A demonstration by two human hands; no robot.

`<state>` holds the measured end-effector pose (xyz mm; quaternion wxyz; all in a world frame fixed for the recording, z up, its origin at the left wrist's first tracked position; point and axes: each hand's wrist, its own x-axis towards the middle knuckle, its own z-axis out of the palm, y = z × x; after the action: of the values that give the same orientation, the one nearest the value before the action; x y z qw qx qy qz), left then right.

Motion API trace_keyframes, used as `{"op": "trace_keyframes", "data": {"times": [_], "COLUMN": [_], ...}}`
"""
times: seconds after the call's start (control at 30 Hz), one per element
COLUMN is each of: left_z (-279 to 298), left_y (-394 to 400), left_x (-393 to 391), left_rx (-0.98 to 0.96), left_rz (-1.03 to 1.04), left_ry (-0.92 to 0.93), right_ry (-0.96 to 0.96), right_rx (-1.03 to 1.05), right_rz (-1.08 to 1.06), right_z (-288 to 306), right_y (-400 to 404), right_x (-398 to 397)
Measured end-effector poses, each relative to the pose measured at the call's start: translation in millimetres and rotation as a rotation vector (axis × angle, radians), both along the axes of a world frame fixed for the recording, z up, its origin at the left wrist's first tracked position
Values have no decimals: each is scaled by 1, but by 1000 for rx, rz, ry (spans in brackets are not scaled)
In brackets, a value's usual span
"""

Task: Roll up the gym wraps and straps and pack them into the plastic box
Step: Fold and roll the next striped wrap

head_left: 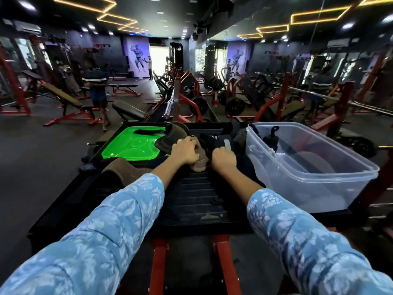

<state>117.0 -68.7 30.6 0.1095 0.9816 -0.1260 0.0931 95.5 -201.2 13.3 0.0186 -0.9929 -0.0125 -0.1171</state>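
A brown wrap (168, 137) lies across the black platform (195, 201) and over the corner of the green lid (127, 147). My left hand (184, 150) grips its partly rolled end (200, 161). Beside it my right hand (223, 158) is curled around a dark strap (209, 141), with a pale tab sticking up above the knuckles. The clear plastic box (319, 173) stands to the right of my hands and holds a black strap item (270, 136) at its far end. Another brown wrap (125, 169) lies near my left forearm.
A black strap (148, 131) lies on the green lid. Red machine frames stand below and to the right of the platform. Benches, barbells and weight machines fill the gym floor beyond, and a person stands at the far left.
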Motion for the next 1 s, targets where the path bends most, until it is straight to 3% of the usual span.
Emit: {"op": "trace_keyframes", "data": {"times": [0.1,0.3,0.5,0.63,0.7,0.8,0.9,1.0], "left_z": [-9,-13,-16,-16,-16,-16,-16,-14], "left_y": [-3,2,10,8,6,5,1,-1], "left_x": [3,3,2,2,2,1,-1,-5], "left_rx": [63,89,126,168,168,154,141,132], "left_rz": [-3,-25,-41,-29,-16,1,-1,-10], "left_ry": [-37,-42,-43,-63,-50,-27,-27,-17], "right_ry": [93,174,25,-152,-194,-30,166,244], "right_rx": [-131,-193,-260,-135,-182,-356,-415,-532], "right_rz": [-46,-183,-58,-62,-21,33,-50,-108], "right_z": [-1,2,4,26,33,32,24,16], "right_y": [0,-7,1,-16,-27,-30,-23,-4], "right_x": [18,42,45,43,42,41,38,35]}}
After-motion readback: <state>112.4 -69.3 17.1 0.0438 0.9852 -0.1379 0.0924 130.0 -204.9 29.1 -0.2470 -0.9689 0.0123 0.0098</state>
